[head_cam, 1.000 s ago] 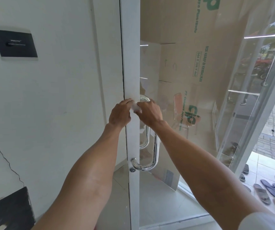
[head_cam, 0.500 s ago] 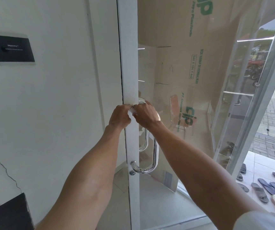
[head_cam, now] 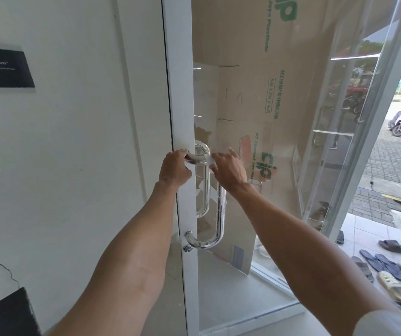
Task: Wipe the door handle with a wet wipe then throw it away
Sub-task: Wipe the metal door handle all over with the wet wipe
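Observation:
A chrome U-shaped door handle point(head_cam: 220, 214) is fixed to the white frame of a glass door point(head_cam: 179, 93). A thin white wet wipe point(head_cam: 208, 160) stretches across the handle's upper bend. My left hand point(head_cam: 174, 169) grips the wipe's left end against the door frame. My right hand point(head_cam: 228, 169) pinches the wipe's right end, just right of the handle's top. The handle's upper curve is partly hidden by both hands. A second handle point(head_cam: 204, 183) shows behind the glass.
A white wall with a black plaque point(head_cam: 3, 67) is on the left. Large cardboard point(head_cam: 267, 81) leans behind the glass. Several sandals point(head_cam: 386, 260) lie on the floor at right, by an open doorway to the street. A keyhole point(head_cam: 188, 248) sits below the handle.
My hands have spread apart, pulling the wipe out along the top of the handle; the right hand moved right. The camera shifted slightly.

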### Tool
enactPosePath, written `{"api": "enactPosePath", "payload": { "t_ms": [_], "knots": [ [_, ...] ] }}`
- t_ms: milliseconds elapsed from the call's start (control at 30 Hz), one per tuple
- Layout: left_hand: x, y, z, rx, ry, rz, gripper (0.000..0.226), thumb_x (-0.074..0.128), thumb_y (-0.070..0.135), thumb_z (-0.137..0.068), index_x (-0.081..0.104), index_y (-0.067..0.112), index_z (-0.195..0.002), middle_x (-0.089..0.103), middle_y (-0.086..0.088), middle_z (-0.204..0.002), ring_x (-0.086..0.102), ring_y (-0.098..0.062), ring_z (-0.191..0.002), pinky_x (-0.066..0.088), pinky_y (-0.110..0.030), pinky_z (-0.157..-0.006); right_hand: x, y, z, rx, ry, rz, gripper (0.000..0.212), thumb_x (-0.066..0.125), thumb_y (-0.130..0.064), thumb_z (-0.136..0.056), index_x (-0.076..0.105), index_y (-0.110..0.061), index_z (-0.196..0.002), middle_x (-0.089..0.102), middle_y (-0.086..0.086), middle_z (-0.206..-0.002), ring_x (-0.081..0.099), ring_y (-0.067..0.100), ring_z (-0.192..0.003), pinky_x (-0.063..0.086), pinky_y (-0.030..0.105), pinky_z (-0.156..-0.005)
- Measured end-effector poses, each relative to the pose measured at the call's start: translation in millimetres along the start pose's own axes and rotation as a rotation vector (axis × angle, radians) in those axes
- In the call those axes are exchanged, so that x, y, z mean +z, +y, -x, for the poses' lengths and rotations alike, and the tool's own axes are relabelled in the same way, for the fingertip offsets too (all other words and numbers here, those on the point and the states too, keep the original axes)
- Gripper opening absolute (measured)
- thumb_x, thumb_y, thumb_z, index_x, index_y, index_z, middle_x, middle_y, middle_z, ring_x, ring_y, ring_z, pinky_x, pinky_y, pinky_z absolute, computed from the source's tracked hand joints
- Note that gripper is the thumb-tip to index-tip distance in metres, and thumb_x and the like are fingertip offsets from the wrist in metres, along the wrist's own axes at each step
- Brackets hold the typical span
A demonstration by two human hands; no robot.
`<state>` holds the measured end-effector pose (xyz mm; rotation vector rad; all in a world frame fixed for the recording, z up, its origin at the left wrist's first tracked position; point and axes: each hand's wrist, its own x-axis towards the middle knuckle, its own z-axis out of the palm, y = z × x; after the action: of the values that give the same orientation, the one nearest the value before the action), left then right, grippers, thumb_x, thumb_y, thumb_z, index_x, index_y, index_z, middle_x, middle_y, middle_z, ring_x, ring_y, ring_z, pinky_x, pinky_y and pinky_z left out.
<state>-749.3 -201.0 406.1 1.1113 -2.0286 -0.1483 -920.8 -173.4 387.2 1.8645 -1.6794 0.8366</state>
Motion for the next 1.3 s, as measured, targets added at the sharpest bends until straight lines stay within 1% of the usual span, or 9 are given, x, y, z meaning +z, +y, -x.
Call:
{"api": "enactPosePath", "payload": {
  "t_ms": [100, 233, 400, 567, 733, 900, 1067, 1167, 1300],
  "knots": [
    [-1.1, 0.0, -0.7, -0.013, -0.034, 0.010, 0.051, 0.047, -0.010, -0.063, 0.069, 0.006, -0.106, 0.072, -0.009, -0.109, 0.065, -0.027, -0.102, 0.052, -0.032, -0.092, -0.3, -19.5, -14.3, -0.080, -0.046, 0.039, 0.009, 0.059, -0.004, -0.084, 0.066, -0.010, -0.086, 0.073, 0.007, -0.084, 0.069, 0.025, -0.079, 0.032, 0.037, -0.114],
    [-1.1, -0.7, -3.5, -0.039, -0.056, -0.056, 0.065, 0.049, -0.011, -0.067, 0.059, 0.004, -0.129, 0.062, -0.010, -0.131, 0.056, -0.026, -0.123, 0.044, -0.032, -0.107, 10.6, -32.5, -18.8, -0.144, -0.047, 0.080, 0.021, 0.065, -0.002, -0.079, 0.069, -0.012, -0.096, 0.074, 0.002, -0.087, 0.069, 0.022, -0.085, 0.028, 0.031, -0.115],
    [-4.2, 1.4, -2.5, 0.020, -0.066, -0.145, 0.047, 0.046, -0.007, -0.063, 0.066, 0.012, -0.101, 0.069, -0.003, -0.106, 0.062, -0.030, -0.100, 0.054, -0.038, -0.083, 20.5, -12.5, 1.6, 0.020, 0.082, -0.107, 0.025, 0.068, 0.002, -0.077, 0.064, -0.009, -0.100, 0.073, 0.006, -0.100, 0.070, 0.024, -0.093, 0.023, 0.032, -0.117],
    [1.4, 10.4, -1.6, 0.093, -0.051, -0.265, 0.057, 0.051, -0.010, -0.072, 0.058, 0.005, -0.126, 0.058, -0.005, -0.135, 0.054, -0.030, -0.123, 0.047, -0.042, -0.100, 14.8, 8.1, 24.9, 0.178, 0.054, -0.176, 0.033, 0.065, -0.009, -0.087, 0.060, 0.002, -0.118, 0.071, 0.023, -0.105, 0.068, 0.036, -0.097, 0.023, 0.034, -0.117],
    [10.0, 16.2, -0.8, 0.098, -0.015, -0.340, 0.038, 0.052, -0.010, -0.065, 0.061, 0.009, -0.097, 0.068, -0.004, -0.103, 0.062, -0.032, -0.095, 0.050, -0.038, -0.080, 12.9, 13.0, 17.8, 0.142, 0.011, -0.110, 0.023, 0.063, -0.013, -0.088, 0.062, -0.002, -0.107, 0.073, 0.017, -0.095, 0.068, 0.033, -0.087, 0.024, 0.035, -0.116],
    [12.9, 16.0, -3.4, 0.086, 0.015, -0.316, 0.037, 0.053, -0.010, -0.065, 0.064, 0.009, -0.094, 0.070, -0.004, -0.098, 0.064, -0.031, -0.091, 0.052, -0.038, -0.080, 15.1, 8.9, 3.2, 0.063, -0.002, -0.104, 0.019, 0.066, -0.009, -0.085, 0.063, -0.006, -0.103, 0.073, 0.008, -0.096, 0.070, 0.025, -0.089, 0.017, 0.034, -0.119],
    [18.9, 15.6, -3.4, -0.006, 0.036, -0.195, 0.046, 0.050, -0.014, -0.063, 0.065, 0.005, -0.101, 0.069, -0.008, -0.106, 0.063, -0.033, -0.097, 0.053, -0.037, -0.080, 10.4, 7.5, 26.4, 0.349, -0.028, -0.298, 0.031, 0.064, -0.022, -0.091, 0.062, -0.004, -0.115, 0.069, 0.023, -0.107, 0.056, 0.038, -0.117, 0.040, 0.043, -0.105],
    [20.4, 16.8, -4.3, -0.026, 0.037, -0.151, 0.047, 0.051, -0.015, -0.064, 0.065, 0.000, -0.106, 0.069, -0.011, -0.111, 0.063, -0.034, -0.103, 0.053, -0.040, -0.089, 15.0, 9.3, 40.7, 0.480, -0.085, -0.379, 0.037, 0.064, -0.031, -0.090, 0.061, -0.005, -0.116, 0.064, 0.028, -0.110, 0.057, 0.042, -0.115, 0.051, 0.049, -0.090],
    [20.4, 19.2, -7.2, -0.057, 0.003, -0.153, 0.041, 0.050, -0.013, -0.063, 0.064, 0.000, -0.099, 0.070, -0.011, -0.106, 0.064, -0.035, -0.099, 0.054, -0.042, -0.085, 6.1, 7.9, 36.4, 0.449, -0.076, -0.356, 0.032, 0.063, -0.027, -0.092, 0.063, -0.002, -0.112, 0.066, 0.025, -0.103, 0.057, 0.039, -0.109, 0.047, 0.048, -0.095]
  ]
}}
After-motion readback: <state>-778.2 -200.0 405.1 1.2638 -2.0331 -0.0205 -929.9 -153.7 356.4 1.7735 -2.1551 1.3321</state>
